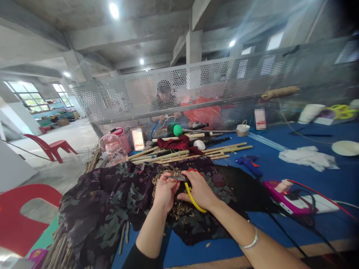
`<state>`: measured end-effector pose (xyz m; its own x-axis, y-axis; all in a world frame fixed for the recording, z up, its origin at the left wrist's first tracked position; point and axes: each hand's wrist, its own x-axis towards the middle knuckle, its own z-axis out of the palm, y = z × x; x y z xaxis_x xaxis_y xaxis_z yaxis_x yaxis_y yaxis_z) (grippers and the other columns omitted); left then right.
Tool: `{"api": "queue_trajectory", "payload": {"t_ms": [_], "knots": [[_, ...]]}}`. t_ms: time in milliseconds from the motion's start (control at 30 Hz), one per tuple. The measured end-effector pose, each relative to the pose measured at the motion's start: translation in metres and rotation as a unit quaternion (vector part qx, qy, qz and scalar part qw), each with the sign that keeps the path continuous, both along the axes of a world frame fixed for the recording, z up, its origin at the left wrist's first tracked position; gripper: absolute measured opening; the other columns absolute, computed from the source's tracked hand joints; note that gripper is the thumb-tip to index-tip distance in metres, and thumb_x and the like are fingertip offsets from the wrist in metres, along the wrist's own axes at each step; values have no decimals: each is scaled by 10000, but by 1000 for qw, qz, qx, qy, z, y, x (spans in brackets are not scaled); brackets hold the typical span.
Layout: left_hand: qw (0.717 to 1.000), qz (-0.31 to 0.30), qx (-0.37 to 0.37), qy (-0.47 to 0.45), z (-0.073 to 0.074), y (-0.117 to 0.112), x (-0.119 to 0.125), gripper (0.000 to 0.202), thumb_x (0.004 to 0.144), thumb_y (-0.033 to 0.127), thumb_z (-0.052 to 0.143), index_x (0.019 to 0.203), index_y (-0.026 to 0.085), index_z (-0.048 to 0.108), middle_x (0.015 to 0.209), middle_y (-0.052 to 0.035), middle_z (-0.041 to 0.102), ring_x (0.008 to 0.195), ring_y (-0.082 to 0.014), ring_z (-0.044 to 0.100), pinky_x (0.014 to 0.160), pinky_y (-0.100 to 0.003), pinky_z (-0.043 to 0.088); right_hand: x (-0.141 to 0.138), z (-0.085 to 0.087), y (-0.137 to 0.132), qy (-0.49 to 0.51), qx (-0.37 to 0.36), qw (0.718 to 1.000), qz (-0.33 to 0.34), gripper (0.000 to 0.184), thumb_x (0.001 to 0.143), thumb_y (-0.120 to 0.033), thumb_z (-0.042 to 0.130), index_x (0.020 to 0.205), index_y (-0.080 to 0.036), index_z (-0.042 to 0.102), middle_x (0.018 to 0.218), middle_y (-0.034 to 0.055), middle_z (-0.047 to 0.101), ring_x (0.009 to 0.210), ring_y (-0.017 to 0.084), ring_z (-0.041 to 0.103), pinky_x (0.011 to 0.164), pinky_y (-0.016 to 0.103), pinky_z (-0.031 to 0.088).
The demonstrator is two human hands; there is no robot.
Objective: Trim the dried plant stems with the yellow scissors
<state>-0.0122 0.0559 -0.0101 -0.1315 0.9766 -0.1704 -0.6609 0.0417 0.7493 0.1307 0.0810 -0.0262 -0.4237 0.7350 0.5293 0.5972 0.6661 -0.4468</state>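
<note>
My right hand grips a pair of scissors, with a curved yellow handle below the hand and a bit of red handle above it. The metal blades point left, across the fingertips of my left hand. Those left fingers are pinched together near the blades; whatever they hold is too small to make out. Under both hands lies a heap of dry, brown, shredded plant material. It rests on a dark cloth with a leaf pattern, spread over the blue table.
Thin wooden sticks and dark red cloth lie beyond the heap. On the right are a blue glue gun, a magenta power strip with cables, and white gloves. Behind a perforated metal screen sits another person.
</note>
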Motion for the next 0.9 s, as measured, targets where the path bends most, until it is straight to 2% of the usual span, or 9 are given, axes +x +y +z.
{"api": "queue_trajectory", "payload": {"t_ms": [167, 333, 500, 733, 900], "knots": [[1000, 2, 17, -2, 2, -1, 3, 413, 537, 63, 690, 804, 190, 403, 630, 53, 586, 572, -61, 574, 617, -176, 451, 0, 1, -2, 3, -5, 1000, -2, 691, 614, -504, 717, 1166, -154, 490, 995, 122, 563, 935, 282, 534, 826, 426, 443], [999, -2, 41, 11, 3, -3, 5, 373, 547, 106, 711, 744, 179, 403, 639, 59, 550, 574, -44, 540, 633, -177, 433, 0, 2, -4, 2, -28, 999, -15, 621, 644, -513, 693, 1124, -155, 526, 946, 112, 595, 877, 256, 579, 783, 379, 477], [998, -6, 61, 1, 1, -3, 3, 437, 556, 150, 737, 705, 192, 328, 598, 84, 502, 551, -38, 516, 610, -171, 413, 1, -4, -2, 3, -24, 999, -24, 525, 694, -492, 661, 1093, -168, 551, 964, 109, 635, 886, 245, 613, 789, 353, 486], [999, 10, 50, -13, 2, -4, 2, 484, 534, 170, 769, 705, 195, 317, 615, 64, 544, 580, -48, 549, 596, -155, 417, 2, -10, 2, 0, -19, 999, -25, 403, 740, -459, 631, 1034, -189, 575, 971, 98, 663, 880, 231, 638, 775, 323, 495], [998, 35, 50, -19, 1, -2, 2, 489, 515, 160, 778, 695, 194, 325, 592, 73, 530, 553, -41, 538, 592, -155, 428, -1, -4, -2, -25, -14, 999, -42, 505, 689, -469, 659, 1086, -180, 539, 994, 103, 638, 910, 247, 614, 773, 346, 488]]}}
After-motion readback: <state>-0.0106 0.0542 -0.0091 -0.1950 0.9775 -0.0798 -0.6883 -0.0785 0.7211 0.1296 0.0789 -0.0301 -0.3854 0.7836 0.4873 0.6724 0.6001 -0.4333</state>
